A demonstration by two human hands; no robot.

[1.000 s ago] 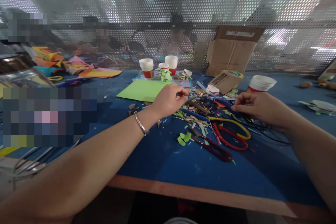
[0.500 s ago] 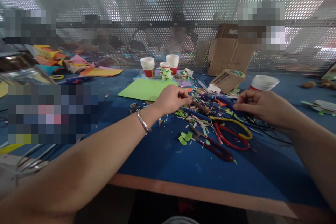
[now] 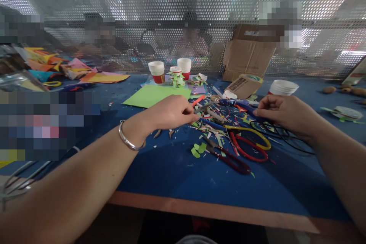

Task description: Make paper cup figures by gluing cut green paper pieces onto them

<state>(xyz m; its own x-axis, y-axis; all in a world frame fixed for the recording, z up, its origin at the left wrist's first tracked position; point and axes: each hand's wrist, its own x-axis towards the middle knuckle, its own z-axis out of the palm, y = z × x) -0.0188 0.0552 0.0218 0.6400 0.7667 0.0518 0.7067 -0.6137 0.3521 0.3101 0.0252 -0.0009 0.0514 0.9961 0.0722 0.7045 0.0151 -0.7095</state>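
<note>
My right hand (image 3: 278,112) is closed on the handle end of a blue hot glue gun (image 3: 228,102) with an orange trigger, which lies among paper scraps. My left hand (image 3: 174,112), with a silver bangle on its wrist, has its thumb and fingers pinched together. Whatever they hold, if anything, is hidden. Just beyond its fingertips are a grey blade-like piece (image 3: 204,107) and an orange strip (image 3: 198,100). Dark red-handled scissors (image 3: 228,158) lie nearer me, beside a red and yellow handled tool (image 3: 251,141). Green paper (image 3: 148,95) lies behind my left hand.
Paper cup stacks (image 3: 156,72) and small cup turtles (image 3: 177,78) stand at the back. A cardboard box (image 3: 247,57) leans against the perforated screen. More cups (image 3: 283,87) and a paper turtle (image 3: 343,113) are at right. Coloured paper (image 3: 105,77) lies left. A black cable (image 3: 297,146) trails near my right hand.
My left hand has drawn back to the left, uncovering the orange strip and the grey blade-like piece. My right hand stays at the glue gun. The whole view has shifted slightly.
</note>
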